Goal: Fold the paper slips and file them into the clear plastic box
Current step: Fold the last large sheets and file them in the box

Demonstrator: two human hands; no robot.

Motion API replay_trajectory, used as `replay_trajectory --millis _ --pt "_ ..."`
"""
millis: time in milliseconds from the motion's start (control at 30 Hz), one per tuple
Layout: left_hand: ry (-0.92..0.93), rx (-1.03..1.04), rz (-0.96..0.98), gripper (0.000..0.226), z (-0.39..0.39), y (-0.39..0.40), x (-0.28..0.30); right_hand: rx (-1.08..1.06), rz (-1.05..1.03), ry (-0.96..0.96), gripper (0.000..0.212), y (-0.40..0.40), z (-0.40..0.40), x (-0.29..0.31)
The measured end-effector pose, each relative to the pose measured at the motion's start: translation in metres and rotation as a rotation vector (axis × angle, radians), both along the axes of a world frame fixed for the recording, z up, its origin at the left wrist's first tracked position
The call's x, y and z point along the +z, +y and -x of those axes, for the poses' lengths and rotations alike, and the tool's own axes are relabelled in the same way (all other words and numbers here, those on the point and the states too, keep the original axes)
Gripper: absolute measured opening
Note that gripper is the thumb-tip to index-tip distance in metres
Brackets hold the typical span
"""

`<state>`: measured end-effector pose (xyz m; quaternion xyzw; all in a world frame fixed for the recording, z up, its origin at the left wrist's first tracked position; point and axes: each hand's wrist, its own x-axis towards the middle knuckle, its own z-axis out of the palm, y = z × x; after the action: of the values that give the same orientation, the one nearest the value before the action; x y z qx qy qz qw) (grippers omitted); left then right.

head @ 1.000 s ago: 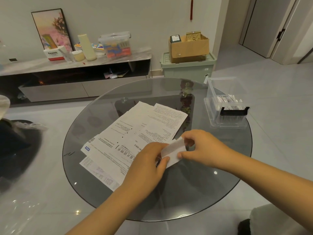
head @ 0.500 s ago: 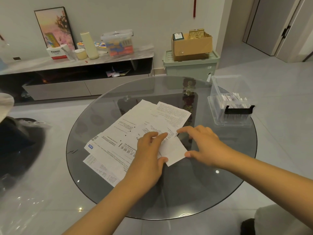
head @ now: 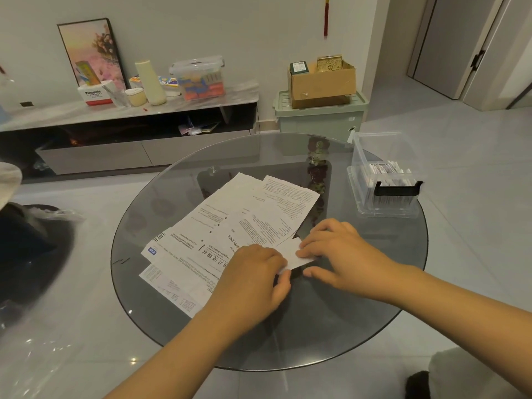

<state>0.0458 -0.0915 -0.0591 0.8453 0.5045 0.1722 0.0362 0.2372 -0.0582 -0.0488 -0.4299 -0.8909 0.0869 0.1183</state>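
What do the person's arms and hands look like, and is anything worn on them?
Both forearms are bare as far as the picture shows: no sleeves in view. The left hand and the right hand wear no gloves, and I see no rings, watch or bracelet. The nails look short and unpainted, though they are small in the picture.

Your single head camera looks forward and steeply down over the round glass desk point(head: 288, 335), close above it, the far wall filling the frame's top.
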Motion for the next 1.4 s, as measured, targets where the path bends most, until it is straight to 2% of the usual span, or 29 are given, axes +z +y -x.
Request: replay_trajectory --millis 167,300,500,633,833,1100,1267,1400 --pt "-0.097 0.064 0.022 0.034 -0.001 -0.001 0.004 0.016 -0.065 0.036 0.019 -0.002 -0.001 0.002" --pt "-0.234 0.102 0.109 0.015 -0.004 -0.006 0.006 -0.014 0.012 0.046 0.020 -0.004 0.000 0.002" --pt "-0.304 0.186 0.186 0.025 -0.003 0.002 -0.003 -0.144 0.078 0.083 0.017 0.001 0.008 -0.003" --pt "-0.305 0.182 0.173 0.029 -0.003 0.003 -0.006 -0.168 0.116 0.142 0.037 0.003 0.009 -0.001" --pt "-0.185 0.106 0.062 0.013 0.002 0.003 -0.010 -0.100 0.051 0.005 0.029 0.001 0.007 0.003" --pt "-0.096 -0.014 0.028 0.030 -0.003 -0.005 -0.006 -0.063 0.016 -0.107 0.032 -0.019 -0.002 0.009" --pt "-0.172 -0.057 0.145 0.028 -0.003 -0.002 -0.005 -0.064 0.029 -0.090 0.045 -0.029 -0.004 0.011" --pt "-0.171 -0.099 0.176 0.026 -0.006 0.001 -0.007 -0.062 0.024 -0.108 0.034 -0.030 -0.008 0.008"
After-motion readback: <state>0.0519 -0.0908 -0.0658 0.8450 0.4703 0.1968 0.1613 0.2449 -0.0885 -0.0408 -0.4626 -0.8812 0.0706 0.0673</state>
